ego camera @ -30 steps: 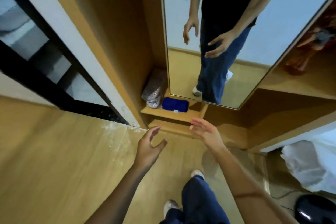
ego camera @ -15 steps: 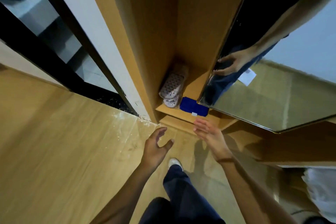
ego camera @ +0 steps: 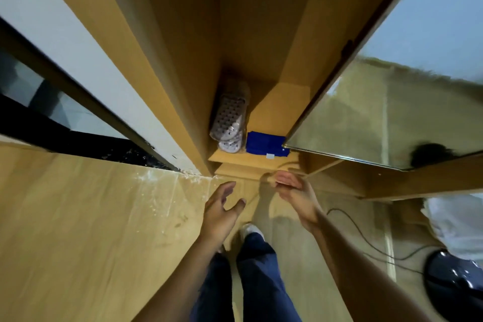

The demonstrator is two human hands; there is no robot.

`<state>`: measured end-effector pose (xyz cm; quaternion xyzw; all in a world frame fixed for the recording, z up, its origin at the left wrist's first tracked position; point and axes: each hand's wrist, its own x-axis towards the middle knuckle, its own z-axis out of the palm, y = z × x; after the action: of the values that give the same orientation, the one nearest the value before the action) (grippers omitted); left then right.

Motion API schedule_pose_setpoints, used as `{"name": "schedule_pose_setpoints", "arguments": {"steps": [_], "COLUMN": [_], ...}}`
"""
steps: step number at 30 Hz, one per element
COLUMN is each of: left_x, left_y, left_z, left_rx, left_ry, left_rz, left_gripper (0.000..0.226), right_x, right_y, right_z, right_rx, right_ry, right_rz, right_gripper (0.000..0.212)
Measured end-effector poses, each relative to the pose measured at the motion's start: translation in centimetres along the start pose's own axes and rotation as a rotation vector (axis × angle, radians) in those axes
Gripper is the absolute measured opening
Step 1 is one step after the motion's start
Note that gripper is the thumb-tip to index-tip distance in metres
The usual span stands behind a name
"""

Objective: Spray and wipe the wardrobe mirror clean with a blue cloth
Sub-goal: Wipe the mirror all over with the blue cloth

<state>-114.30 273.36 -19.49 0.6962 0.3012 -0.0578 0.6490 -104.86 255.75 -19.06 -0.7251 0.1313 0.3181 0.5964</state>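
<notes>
A folded blue cloth [ego camera: 264,144] with a small white tag lies on the low wooden shelf [ego camera: 227,158] inside the wardrobe, just left of the mirror's bottom corner. The mirror [ego camera: 386,112] hangs on the open wardrobe door at the right and reflects the floor. My right hand [ego camera: 292,193] is open, fingers spread, just below the shelf's edge and close to the cloth. My left hand [ego camera: 220,210] is open too, a little lower and to the left, over the wooden floor. No spray bottle is in view.
A pair of pale perforated slippers [ego camera: 230,117] stands beside the cloth on the shelf. A dark window frame [ego camera: 78,102] runs along the left. A black round object [ego camera: 454,282] with a cable and white fabric [ego camera: 457,219] lie on the floor at the right.
My view has tipped down and moved closer to the wardrobe. Both hands have stayed open and apart, the right one reaching nearer the shelf with the cloth.
</notes>
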Motion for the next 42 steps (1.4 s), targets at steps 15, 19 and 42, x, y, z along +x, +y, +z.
{"name": "schedule_pose_setpoints", "arguments": {"steps": [15,19,42], "left_x": [12.9,17.3,36.4], "left_y": [-11.6,-14.6,-17.8], "left_z": [4.3,6.7,15.9], "left_rx": [-0.076,-0.072,0.238], "left_ry": [-0.011,-0.017,0.228], "left_rz": [-0.019,-0.001,0.075], "left_gripper": [0.039,0.040,0.055], "right_x": [15.2,20.3,36.8], "right_y": [9.5,11.3,16.2], "right_z": [-1.5,-2.9,-5.9], "right_rx": [0.305,0.295,-0.003], "right_ry": [0.198,0.256,0.304], "right_rz": [0.195,0.177,0.028], "right_gripper": [0.031,0.033,0.054]}}
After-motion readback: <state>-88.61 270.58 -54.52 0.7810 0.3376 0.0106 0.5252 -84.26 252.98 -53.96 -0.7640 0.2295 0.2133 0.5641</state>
